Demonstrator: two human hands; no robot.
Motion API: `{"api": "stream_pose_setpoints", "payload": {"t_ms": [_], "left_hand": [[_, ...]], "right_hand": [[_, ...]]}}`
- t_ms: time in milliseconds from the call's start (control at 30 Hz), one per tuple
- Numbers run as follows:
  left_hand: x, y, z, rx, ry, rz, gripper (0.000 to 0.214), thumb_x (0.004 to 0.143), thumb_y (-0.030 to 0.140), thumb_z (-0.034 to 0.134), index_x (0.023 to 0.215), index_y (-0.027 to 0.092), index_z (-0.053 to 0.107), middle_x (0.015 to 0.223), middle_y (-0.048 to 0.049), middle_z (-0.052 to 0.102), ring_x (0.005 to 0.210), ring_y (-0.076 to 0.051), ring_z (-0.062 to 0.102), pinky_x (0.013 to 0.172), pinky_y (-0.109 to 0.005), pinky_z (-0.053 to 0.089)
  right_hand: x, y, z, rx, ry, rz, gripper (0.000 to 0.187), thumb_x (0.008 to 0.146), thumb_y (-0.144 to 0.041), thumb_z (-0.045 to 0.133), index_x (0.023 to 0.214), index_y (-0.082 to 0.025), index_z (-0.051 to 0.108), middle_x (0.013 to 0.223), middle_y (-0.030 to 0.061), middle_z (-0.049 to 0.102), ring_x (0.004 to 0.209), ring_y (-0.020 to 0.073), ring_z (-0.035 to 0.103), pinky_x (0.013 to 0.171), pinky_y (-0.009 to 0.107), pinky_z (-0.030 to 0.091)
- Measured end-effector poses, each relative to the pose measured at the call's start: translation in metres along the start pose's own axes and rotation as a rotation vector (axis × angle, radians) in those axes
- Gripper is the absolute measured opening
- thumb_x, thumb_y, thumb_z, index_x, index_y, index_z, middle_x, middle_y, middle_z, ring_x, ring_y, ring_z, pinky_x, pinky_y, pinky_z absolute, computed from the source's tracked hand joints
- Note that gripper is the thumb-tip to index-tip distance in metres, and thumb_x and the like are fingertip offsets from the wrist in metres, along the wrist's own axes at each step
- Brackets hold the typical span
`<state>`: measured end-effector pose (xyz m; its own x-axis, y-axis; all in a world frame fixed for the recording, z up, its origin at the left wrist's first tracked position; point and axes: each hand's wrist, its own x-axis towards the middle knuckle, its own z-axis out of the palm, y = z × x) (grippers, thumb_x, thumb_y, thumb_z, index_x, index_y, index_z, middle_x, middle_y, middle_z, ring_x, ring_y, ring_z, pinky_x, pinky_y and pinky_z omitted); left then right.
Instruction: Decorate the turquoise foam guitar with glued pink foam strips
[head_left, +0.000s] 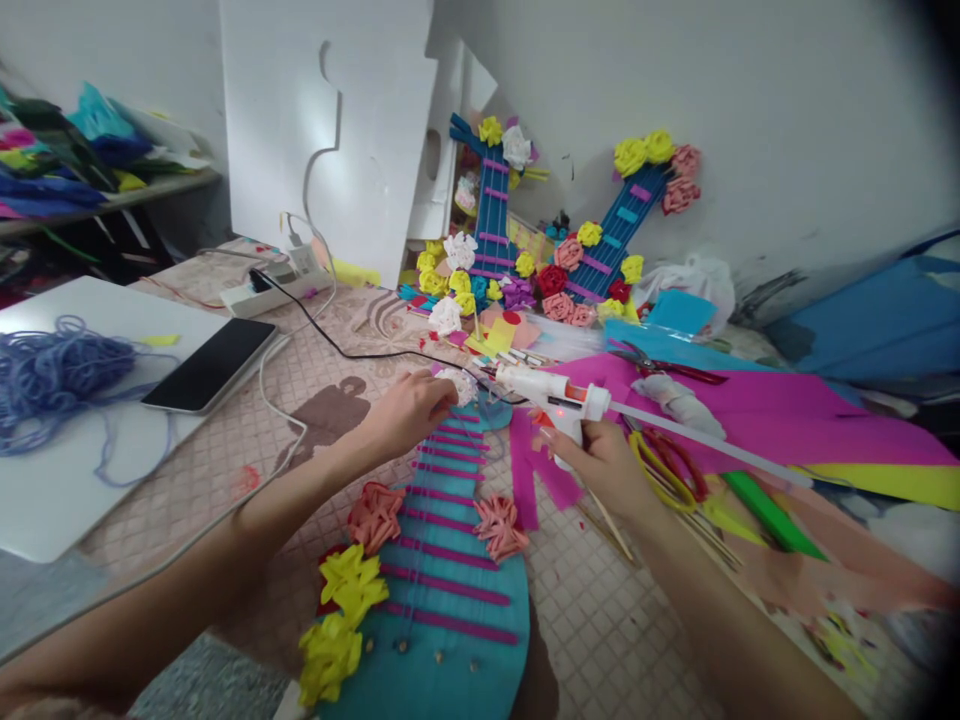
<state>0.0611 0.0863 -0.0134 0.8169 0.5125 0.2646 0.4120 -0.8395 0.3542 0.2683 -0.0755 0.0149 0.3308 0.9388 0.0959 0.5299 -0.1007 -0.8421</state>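
A white hot glue gun (553, 390) with a long clear glue stick out its back is gripped in my right hand (600, 460). Its nozzle points left, close to a white paper flower (459, 384) at the far end of a turquoise paper guitar (450, 678). Beside that flower, my left hand (411, 412) has its fingers pinched together over the guitar's head; what they hold is hidden. Magenta strips (450, 580) cross the guitar, and thin purple yarn runs along it. Yellow paper flowers (352, 585) and pink paper flowers (501, 528) edge the body.
Two decorated blue guitars (495, 210) lean against the wall. A phone (214, 365) and purple yarn (60, 380) lie on a white board at left. A power strip (274, 280) feeds cables across the table. Scissors (664, 470), pliers (667, 365) and magenta sheets (795, 415) lie right.
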Motion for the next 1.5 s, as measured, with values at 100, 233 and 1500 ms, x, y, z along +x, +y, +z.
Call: {"api": "stream_pose_setpoints", "payload": {"t_ms": [100,233,1500], "left_hand": [[0.002,0.001,0.002,0.044,0.041,-0.010,0.015,0.077,0.009,0.053,0.085,0.018,0.063,0.081,-0.0043,0.068,0.084,-0.020,0.059,0.078,-0.032,0.040],[0.003,0.003,0.003,0.094,0.091,-0.040,0.013,0.076,0.010,0.054,0.081,0.018,0.063,0.079,-0.0041,0.068,0.082,-0.020,0.059,0.078,-0.034,0.039],[0.000,0.018,0.003,0.233,0.011,0.018,0.013,0.086,0.019,0.056,0.078,0.018,0.067,0.088,-0.0081,0.063,0.089,-0.024,0.048,0.076,-0.039,0.030]], "right_hand": [[-0.001,0.001,0.001,0.002,-0.003,-0.005,0.033,0.078,-0.043,0.060,0.091,-0.013,0.066,0.081,0.0058,0.067,0.071,0.0206,0.058,0.058,0.029,0.044],[-0.001,0.002,0.001,0.005,-0.011,-0.002,0.035,0.079,-0.043,0.060,0.094,-0.012,0.067,0.081,0.0063,0.068,0.072,0.0212,0.059,0.059,0.029,0.046],[-0.002,0.004,0.002,-0.021,0.010,-0.029,0.031,0.079,-0.041,0.061,0.092,-0.014,0.068,0.077,0.0040,0.069,0.067,0.0196,0.060,0.055,0.027,0.045]]}}
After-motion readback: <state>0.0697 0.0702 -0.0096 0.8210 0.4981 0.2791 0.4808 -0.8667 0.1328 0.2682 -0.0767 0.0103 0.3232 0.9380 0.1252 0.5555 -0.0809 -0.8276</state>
